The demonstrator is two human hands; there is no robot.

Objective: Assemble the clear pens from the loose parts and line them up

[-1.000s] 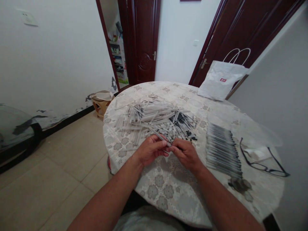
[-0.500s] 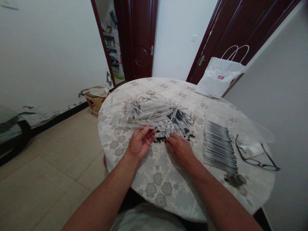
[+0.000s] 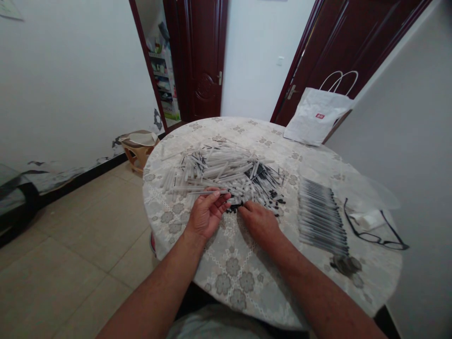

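Observation:
My left hand [image 3: 207, 217], palm turned up, pinches a whitish translucent pen barrel [image 3: 219, 192] between thumb and fingers. The barrel points sideways above the near edge of a large heap of similar pen barrels [image 3: 226, 162]. To its right, my right hand [image 3: 260, 225] is closed, knuckles up, with its fingertips down by small black pen caps [image 3: 232, 208]. Whatever sits in those fingertips is hidden. Thin black refills [image 3: 260, 172] lie in the right part of the heap, and more small black caps [image 3: 277, 197] are scattered beside it.
A row of assembled-looking pens [image 3: 321, 216] lies at the right, by a dark round lump [image 3: 348, 265]. Beyond are eyeglasses [image 3: 379, 241] and clear plastic film [image 3: 370, 188]. A white paper bag [image 3: 318, 115] stands at the back of the round table [image 3: 243, 278]; a stool [image 3: 139, 150] is at the left.
My right hand has shifted slightly left, closer to my left hand. The left hand keeps the pen barrel. The whole view has tilted a little.

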